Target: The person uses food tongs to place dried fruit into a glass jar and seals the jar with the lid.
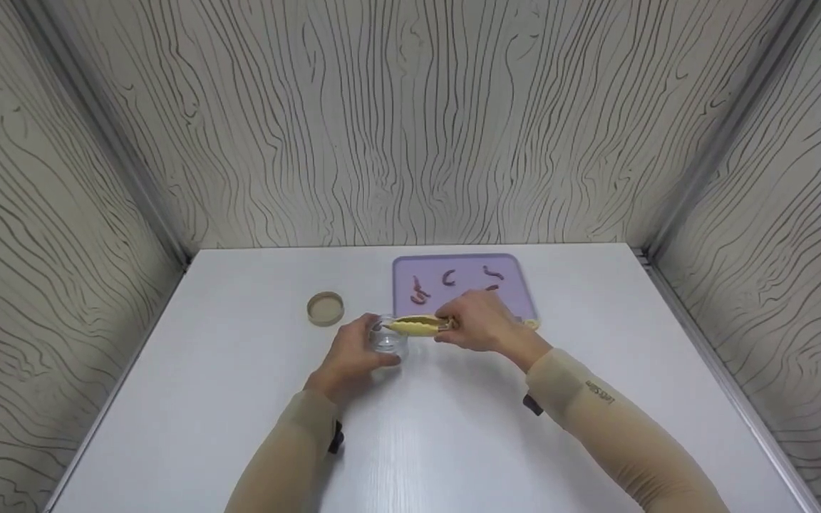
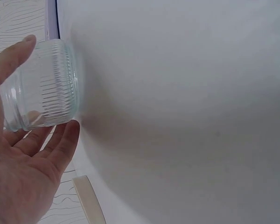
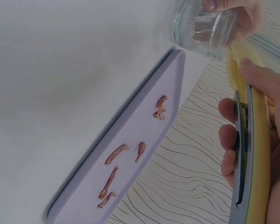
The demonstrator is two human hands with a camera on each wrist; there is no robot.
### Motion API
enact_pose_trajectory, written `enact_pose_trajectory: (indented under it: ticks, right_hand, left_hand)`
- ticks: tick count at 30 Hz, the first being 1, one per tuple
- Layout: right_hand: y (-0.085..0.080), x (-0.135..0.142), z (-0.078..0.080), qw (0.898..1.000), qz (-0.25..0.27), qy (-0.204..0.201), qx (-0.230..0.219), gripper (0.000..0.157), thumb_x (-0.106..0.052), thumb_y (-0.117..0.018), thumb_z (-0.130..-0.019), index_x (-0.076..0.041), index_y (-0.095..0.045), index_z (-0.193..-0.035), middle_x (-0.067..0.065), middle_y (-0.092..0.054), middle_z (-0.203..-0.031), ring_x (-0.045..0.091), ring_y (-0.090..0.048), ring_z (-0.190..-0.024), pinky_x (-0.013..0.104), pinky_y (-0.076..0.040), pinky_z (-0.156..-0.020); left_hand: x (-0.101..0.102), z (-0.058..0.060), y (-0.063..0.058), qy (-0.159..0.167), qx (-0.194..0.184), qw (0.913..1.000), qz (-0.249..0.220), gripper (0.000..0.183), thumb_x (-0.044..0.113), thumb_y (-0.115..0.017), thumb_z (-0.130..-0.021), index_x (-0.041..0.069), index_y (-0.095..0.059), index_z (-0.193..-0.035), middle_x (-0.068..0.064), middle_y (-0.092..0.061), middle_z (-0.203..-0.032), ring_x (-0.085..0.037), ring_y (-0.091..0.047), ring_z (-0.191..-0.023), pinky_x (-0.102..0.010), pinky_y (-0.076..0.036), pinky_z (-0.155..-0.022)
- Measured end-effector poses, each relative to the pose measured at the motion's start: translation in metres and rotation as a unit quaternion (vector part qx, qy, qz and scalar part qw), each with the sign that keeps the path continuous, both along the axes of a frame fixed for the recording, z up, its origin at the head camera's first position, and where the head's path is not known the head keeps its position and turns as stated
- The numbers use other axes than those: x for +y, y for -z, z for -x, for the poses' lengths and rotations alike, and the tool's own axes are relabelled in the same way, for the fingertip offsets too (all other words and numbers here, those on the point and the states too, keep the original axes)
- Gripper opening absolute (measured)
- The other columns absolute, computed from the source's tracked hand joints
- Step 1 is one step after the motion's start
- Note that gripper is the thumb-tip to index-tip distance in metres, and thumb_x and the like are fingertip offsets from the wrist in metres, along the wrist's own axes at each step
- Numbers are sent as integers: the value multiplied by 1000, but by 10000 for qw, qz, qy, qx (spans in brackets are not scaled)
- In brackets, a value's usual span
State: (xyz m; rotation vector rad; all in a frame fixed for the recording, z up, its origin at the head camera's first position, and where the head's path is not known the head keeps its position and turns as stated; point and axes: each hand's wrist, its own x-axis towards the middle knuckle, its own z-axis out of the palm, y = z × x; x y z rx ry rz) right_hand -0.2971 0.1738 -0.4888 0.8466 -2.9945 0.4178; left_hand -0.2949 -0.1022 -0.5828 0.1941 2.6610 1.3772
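A clear glass jar with ribbed sides [image 2: 56, 88] stands upright on the white table. My left hand [image 1: 350, 353] holds it, thumb on one side and fingers round the other. In my right hand [image 1: 478, 320] is a pair of yellow tongs [image 1: 417, 326] with grey along the handles, lying nearly level. Their tips are at the jar's mouth. A small dark piece shows by the tips in the head view, too small to tell what it is. Several reddish-brown dried strips [image 3: 116, 154] lie on a purple tray [image 3: 126, 121] beyond the right hand.
Left of the jar, a round tan lid [image 1: 326, 308] lies on the table [image 1: 254, 356]. Wood-grain panels [image 1: 396, 128] rise behind the table and at both sides. The right forearm and hand cover the tray's near right part in the head view.
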Motion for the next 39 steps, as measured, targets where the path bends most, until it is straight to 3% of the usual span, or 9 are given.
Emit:
enact_pose_trajectory:
  ticks: [9, 12, 20, 30, 35, 39]
  right_hand:
    - [3, 1, 2, 9985, -262, -294, 387, 33, -41, -88, -97, -17, -87, -119, -2, -83, -92, 9, -55, -71, 28, -50, -65]
    - [4, 1, 3, 9986, -242, -294, 353, 36, -43, -87, -97, -16, -86, -120, -2, -83, -93, 8, -55, -73, 28, -51, -67]
    - [6, 3, 5, 9995, -77, -171, 253, 45, -50, -85, -97, -13, -82, -123, 0, -84, -100, 12, -63, -79, 35, -59, -72]
    - [7, 14, 4, 9997, -166, -12, 200, 72, -66, -70, -104, -10, -68, -149, 9, -78, -123, 27, -74, -99, 50, -64, -83]
    - [7, 22, 6, 9998, -24, 121, 135, 71, -66, -65, -106, -8, -67, -147, 11, -76, -119, 25, -69, -94, 49, -63, -80]
    - [8, 30, 8, 9993, 234, 282, -13, 73, -68, -72, -100, -7, -70, -140, 9, -78, -113, 20, -64, -90, 42, -58, -78]
  left_hand:
    - [-1, 0, 0, 256, 90, 9995, -169, 86, 27, -100, -82, 6, -59, -155, -13, -72, -148, -36, -69, -137, -58, -54, -125]
    - [-1, 0, 0, 274, 103, 9994, -175, 86, 27, -99, -83, 5, -59, -155, -14, -72, -149, -36, -69, -138, -58, -54, -126]
    - [-2, 0, 0, 316, 176, 9993, -99, 85, 29, -99, -83, 7, -60, -155, -17, -69, -153, -39, -66, -143, -59, -52, -128]
    - [-2, 0, -1, 202, 156, 9997, 32, 89, 28, -99, -82, 4, -58, -157, -18, -69, -154, -42, -63, -148, -59, -48, -131]
    - [-3, 1, -1, 242, 176, 9995, 77, 89, 31, -99, -82, 4, -57, -157, -17, -69, -154, -40, -65, -145, -58, -51, -129]
    - [-4, 2, 0, 233, 180, 9995, 133, 90, 33, -99, -82, 3, -58, -156, -16, -70, -153, -38, -67, -143, -57, -52, -127]
